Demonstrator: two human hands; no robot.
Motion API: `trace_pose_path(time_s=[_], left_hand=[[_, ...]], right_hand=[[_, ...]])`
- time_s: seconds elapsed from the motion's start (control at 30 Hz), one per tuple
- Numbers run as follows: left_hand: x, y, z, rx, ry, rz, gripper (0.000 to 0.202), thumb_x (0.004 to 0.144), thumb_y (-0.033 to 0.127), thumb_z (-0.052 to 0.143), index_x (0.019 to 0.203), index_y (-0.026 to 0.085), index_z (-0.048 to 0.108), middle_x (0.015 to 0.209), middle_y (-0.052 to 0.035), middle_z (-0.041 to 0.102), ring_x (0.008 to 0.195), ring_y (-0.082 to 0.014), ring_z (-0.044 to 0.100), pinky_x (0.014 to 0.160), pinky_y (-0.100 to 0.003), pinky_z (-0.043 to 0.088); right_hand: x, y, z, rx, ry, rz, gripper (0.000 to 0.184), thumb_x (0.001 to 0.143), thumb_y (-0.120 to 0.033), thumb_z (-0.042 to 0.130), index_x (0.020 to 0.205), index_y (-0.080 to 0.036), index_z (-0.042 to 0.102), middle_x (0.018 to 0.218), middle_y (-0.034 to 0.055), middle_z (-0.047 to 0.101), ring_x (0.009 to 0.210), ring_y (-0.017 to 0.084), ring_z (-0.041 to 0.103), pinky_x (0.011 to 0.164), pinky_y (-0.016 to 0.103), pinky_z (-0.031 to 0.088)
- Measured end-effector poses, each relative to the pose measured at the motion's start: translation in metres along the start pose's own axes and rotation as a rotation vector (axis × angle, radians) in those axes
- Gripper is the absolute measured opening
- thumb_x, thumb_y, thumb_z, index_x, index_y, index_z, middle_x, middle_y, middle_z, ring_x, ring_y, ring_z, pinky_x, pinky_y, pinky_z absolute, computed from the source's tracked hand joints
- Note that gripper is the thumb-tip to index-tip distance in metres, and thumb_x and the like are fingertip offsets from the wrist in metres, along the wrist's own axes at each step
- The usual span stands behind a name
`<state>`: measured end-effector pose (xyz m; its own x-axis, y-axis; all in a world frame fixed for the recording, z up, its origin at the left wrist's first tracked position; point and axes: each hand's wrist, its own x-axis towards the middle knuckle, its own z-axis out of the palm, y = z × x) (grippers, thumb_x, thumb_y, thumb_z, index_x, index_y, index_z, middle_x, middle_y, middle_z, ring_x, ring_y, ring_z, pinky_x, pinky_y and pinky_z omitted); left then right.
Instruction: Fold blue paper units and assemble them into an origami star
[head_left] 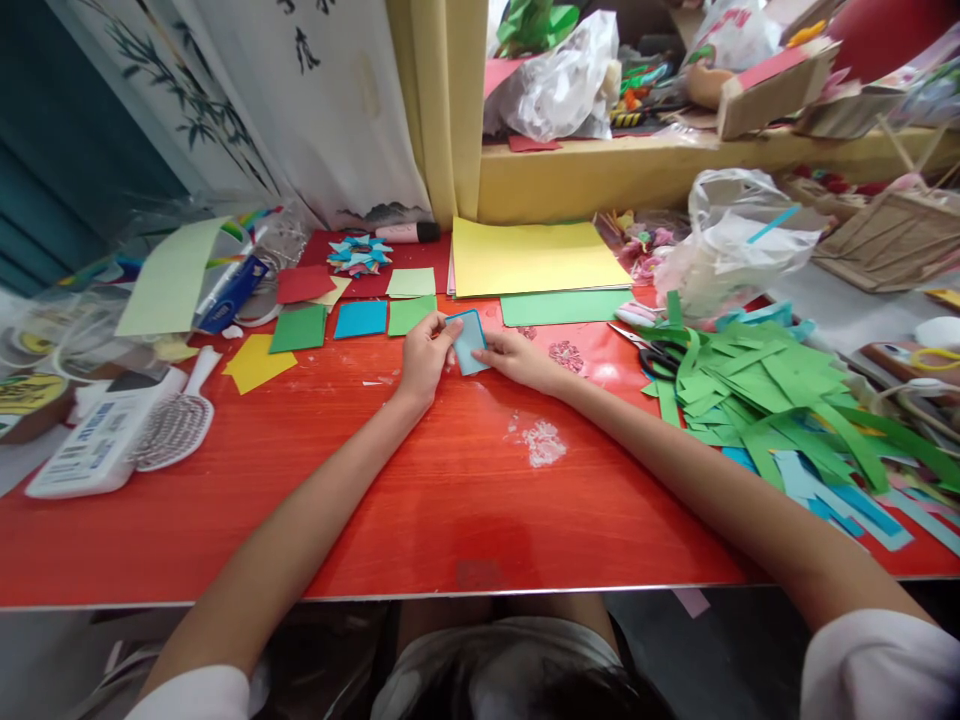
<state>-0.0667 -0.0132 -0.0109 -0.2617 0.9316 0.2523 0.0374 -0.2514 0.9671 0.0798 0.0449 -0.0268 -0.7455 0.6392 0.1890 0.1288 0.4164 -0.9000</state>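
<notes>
Between my two hands, above the red table (pixel 375 500), is a folded light-blue piece of paper (pixel 469 343) with a darker blue edge. My left hand (pixel 427 355) is closed on its left side, thumb on top. The fingers of my right hand (pixel 517 360) pinch its lower right edge. Just beyond my left hand lie square paper stacks: a light-green one (pixel 412 316), a blue one (pixel 361 320) and a dark-green one (pixel 298 329). A yellow paper piece (pixel 261 364) lies farther left.
Scissors (pixel 652 354) and a heap of green paper scraps (pixel 780 390) are on the right. Large yellow sheets (pixel 540 258) and a folded paper ring (pixel 360 256) lie at the back. On the left are a hairbrush (pixel 176 430) and a white bottle-like container (pixel 105 440).
</notes>
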Motion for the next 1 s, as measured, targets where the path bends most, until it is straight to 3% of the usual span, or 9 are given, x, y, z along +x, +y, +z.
trace_pose_path(time_s=[0.23,0.47,0.7,1.0], left_hand=[[0.001,-0.001,0.000,0.035,-0.027,-0.003,0.032,0.080,0.037,0.058,0.062,0.018,0.039,0.046,0.0075,0.035,0.036,-0.0045,0.032,0.037,-0.019,0.024],[-0.003,-0.002,0.004,0.337,-0.077,-0.002,0.030,0.079,0.039,0.057,0.065,0.019,0.039,0.048,0.0064,0.044,0.043,-0.0072,0.043,0.046,-0.020,0.033],[-0.011,0.008,0.009,0.533,-0.131,0.028,0.023,0.079,0.033,0.056,0.065,0.018,0.045,0.056,0.0049,0.047,0.051,-0.0077,0.043,0.055,-0.022,0.033],[-0.013,0.015,0.010,0.514,-0.177,0.018,0.031,0.083,0.038,0.049,0.061,0.017,0.046,0.052,0.0044,0.046,0.048,-0.0085,0.043,0.055,-0.023,0.032]], right_hand=[[-0.003,-0.005,-0.002,0.095,-0.006,0.012,0.024,0.080,-0.038,0.055,0.084,-0.014,0.056,0.077,0.0026,0.059,0.069,0.013,0.051,0.066,0.027,0.042],[-0.008,-0.016,-0.002,0.210,0.173,0.063,0.025,0.081,-0.039,0.056,0.072,-0.016,0.050,0.054,-0.0055,0.042,0.048,0.007,0.035,0.048,0.021,0.027],[-0.006,-0.013,-0.005,0.355,0.380,0.091,0.023,0.080,-0.035,0.058,0.069,-0.016,0.048,0.050,-0.0073,0.037,0.041,0.005,0.028,0.041,0.023,0.017],[-0.009,-0.017,-0.006,0.415,0.225,0.072,0.026,0.078,-0.040,0.059,0.077,-0.015,0.049,0.060,-0.0046,0.051,0.040,0.003,0.032,0.039,0.021,0.020]])
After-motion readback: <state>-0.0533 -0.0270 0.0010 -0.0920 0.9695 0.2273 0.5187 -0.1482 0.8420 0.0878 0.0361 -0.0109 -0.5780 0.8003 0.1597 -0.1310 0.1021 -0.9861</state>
